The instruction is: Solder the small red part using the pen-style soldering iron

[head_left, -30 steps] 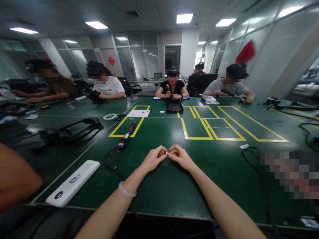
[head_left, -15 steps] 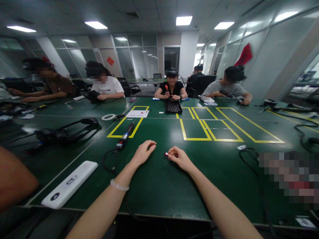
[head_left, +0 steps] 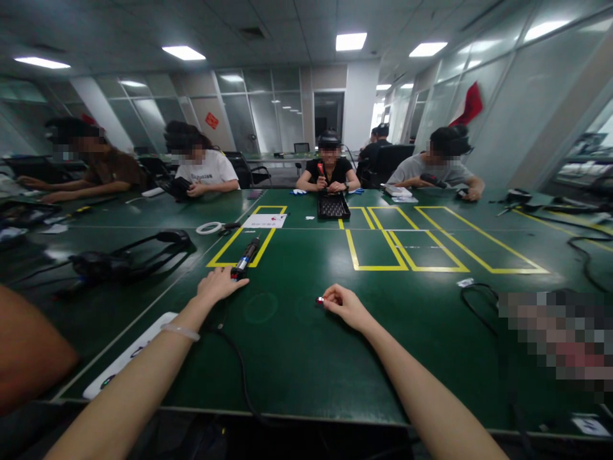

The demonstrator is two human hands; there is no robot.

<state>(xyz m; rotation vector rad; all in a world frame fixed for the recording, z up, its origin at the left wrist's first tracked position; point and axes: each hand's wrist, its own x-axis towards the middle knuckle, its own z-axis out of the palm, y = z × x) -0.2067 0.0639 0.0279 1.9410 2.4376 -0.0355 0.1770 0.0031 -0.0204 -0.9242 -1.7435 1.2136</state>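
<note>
My left hand [head_left: 219, 285] is at the rear end of a corded electric screwdriver [head_left: 247, 254], its thumb stretched out and apart from the fingers. The screwdriver lies on the green table with its bit toward the far side. Whether my fingertips touch it I cannot tell, since the hand hides the cord end. To the right, my right hand [head_left: 345, 305] pinches a small red and white piece [head_left: 320, 300] between thumb and fingertips, just above the table. The piece is too small to name.
Yellow tape outlines [head_left: 380, 269] mark the table. A white power bank-like box [head_left: 98, 383] lies under my left forearm. Left of the screwdriver is a black headset with straps [head_left: 103, 262]. A black tray [head_left: 334, 206] stands before a co-worker [head_left: 330, 169]. A black cable [head_left: 239, 364] runs to the table's near edge.
My left hand has moved left from the table's middle to the screwdriver's rear end. My right hand has stayed in place with the small red and white piece.
</note>
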